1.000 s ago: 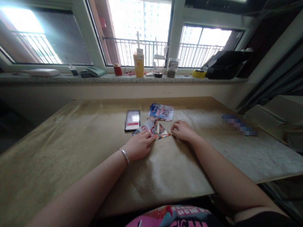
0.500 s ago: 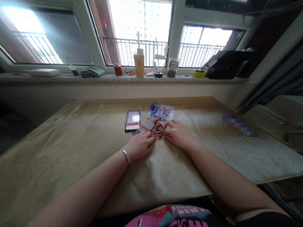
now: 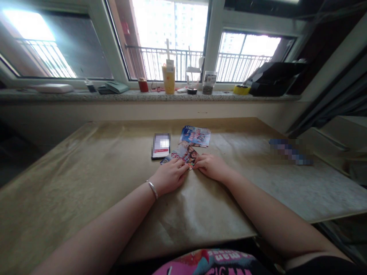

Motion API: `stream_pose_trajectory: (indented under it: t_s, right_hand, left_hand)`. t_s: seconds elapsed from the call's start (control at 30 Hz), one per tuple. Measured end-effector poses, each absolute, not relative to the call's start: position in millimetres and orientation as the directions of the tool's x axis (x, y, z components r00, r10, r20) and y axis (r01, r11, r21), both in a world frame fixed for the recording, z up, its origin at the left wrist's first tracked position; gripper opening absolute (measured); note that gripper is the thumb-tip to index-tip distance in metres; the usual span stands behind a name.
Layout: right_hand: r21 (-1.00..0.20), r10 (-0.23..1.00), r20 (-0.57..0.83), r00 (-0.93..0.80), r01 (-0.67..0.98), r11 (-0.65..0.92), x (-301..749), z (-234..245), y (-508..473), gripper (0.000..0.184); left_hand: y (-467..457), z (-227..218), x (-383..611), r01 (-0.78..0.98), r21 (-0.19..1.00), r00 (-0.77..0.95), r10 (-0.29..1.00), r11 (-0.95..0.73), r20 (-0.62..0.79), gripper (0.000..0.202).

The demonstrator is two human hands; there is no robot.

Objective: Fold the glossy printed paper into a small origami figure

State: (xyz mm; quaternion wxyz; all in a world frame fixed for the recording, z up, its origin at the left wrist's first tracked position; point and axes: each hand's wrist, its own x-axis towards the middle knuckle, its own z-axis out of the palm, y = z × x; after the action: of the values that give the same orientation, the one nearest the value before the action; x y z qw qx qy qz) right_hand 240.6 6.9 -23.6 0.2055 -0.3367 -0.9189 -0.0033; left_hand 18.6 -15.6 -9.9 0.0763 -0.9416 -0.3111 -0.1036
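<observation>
Right hand [image 3: 211, 167] shifted in toward left hand [image 3: 168, 176] along printed leaflet [image 3: 187, 152]

Compared with a second ago, the leaflet's right-hand tip no longer extends out to the right; the left hand is nearly unmoved. The leaflet lies on the desk [image 3: 114, 198] between the hands, its near part covered by fingers. Left hand: fingers close together, laid on the near edge. Right hand: fingers bent, tips at the right edge; whether they pinch the paper cannot be determined. A silver bracelet [image 3: 152, 189] sits on the left wrist.

Just beyond the leaflet lies a stack of printed leaflets [image 3: 197, 134]; contact between the two cannot be confirmed. To the left, near the leaflet, a smartphone [image 3: 161, 146] lies screen up, display lit, contents pixelated. Toward the right end of the desk, a bluish item [image 3: 291, 152] is pixelated beyond identification. Past the far edge, the windowsill [image 3: 86, 97] carries a red container [image 3: 142, 85], a tall yellow cup [image 3: 169, 81], a yellow tape roll [image 3: 241, 89] and a black case [image 3: 275, 78].
</observation>
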Motion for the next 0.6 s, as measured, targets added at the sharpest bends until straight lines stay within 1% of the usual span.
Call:
stream_pose_trajectory:
  t_s: [0.07, 0.17, 0.3, 0.43, 0.6]
  right_hand:
    - [-0.172, 0.637, 0.374, -0.674, 0.624, 0.762, 240.5, -24.2, 7.2, 0.022]
    - [-0.185, 0.647, 0.362, -0.671, 0.628, 0.756, 240.4, -23.0, 6.8, 0.021]
    - [-0.16, 0.655, 0.346, -0.672, 0.645, 0.747, 239.2, -19.8, 5.0, 0.021]
    - [-0.135, 0.66, 0.332, -0.674, 0.658, 0.74, 238.3, -17.9, 3.2, 0.02]
    - [-0.115, 0.641, 0.345, -0.686, 0.647, 0.754, 239.8, -18.2, 3.6, 0.02]
  left_hand:
    - [-15.8, -9.7, 19.3, 0.603, -0.089, 0.785, 0.57, -0.793, 0.241, 0.033]
    - [-15.8, -9.6, 20.7, 0.603, -0.12, 0.787, 0.566, -0.788, 0.245, 0.034]
    - [-14.2, -10.5, 22.4, 0.587, -0.132, 0.799, 0.545, -0.799, 0.253, 0.033]
    - [-14.0, -11.0, 23.7, 0.594, -0.124, 0.794, 0.555, -0.795, 0.248, 0.032]
    - [-12.8, -9.6, 20.7, 0.604, -0.091, 0.787, 0.575, -0.792, 0.224, 0.033]
